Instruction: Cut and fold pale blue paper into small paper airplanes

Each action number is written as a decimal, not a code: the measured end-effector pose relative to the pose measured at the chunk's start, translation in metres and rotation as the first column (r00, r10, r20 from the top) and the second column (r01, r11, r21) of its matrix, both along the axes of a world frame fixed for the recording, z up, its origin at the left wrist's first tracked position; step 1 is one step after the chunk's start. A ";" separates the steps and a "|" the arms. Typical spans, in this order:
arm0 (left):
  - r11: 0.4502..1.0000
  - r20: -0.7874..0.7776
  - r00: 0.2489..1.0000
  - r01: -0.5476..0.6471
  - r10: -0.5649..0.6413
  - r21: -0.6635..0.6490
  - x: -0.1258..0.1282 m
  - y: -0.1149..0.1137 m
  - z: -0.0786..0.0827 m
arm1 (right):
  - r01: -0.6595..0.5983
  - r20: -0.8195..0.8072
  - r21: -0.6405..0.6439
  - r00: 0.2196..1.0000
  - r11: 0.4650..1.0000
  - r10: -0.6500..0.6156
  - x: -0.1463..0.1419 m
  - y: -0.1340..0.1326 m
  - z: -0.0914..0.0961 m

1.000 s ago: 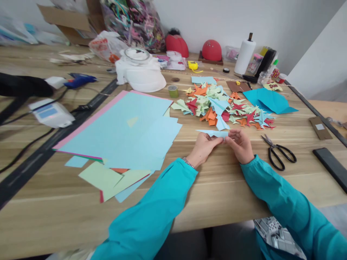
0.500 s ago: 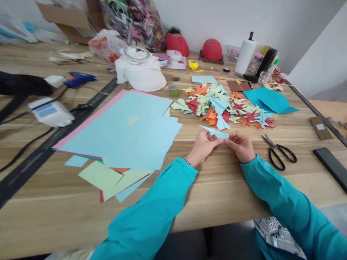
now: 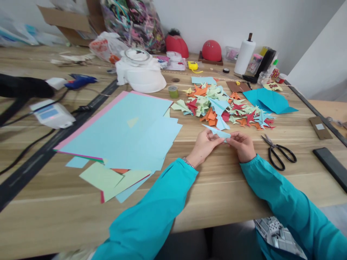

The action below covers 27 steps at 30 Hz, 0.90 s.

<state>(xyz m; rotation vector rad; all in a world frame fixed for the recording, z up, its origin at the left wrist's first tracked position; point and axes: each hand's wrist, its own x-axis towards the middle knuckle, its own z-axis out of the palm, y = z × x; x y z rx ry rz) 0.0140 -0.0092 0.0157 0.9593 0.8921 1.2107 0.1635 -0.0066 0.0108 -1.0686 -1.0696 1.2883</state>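
A narrow folded light blue paper piece [image 3: 219, 132] is pinched between my two hands just above the wooden table [image 3: 217, 187]. My left hand [image 3: 202, 146] grips its left part with closed fingers. My right hand [image 3: 243, 145] pinches its right end. Both arms wear teal sleeves. Just beyond the hands lies a pile of folded paper shapes [image 3: 219, 106] in green, orange, red and blue.
A stack of large light blue sheets [image 3: 124, 130] over a pink one lies to the left, with green offcuts [image 3: 108, 179] in front. Black scissors [image 3: 279, 153] and a dark flat bar [image 3: 329, 166] lie to the right. A glue gun [image 3: 78, 80], white container [image 3: 141, 72], paper towel roll [image 3: 244, 56] stand farther back.
The folded blue piece has tilted, its left tip now raised toward the pile. Both hands stayed in nearly the same place, pinching it.
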 end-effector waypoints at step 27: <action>0.986 -0.170 0.983 -0.039 0.067 0.163 -0.001 0.000 -0.005 | -0.030 0.187 0.251 0.982 0.968 -0.018 -0.001 -0.002 0.005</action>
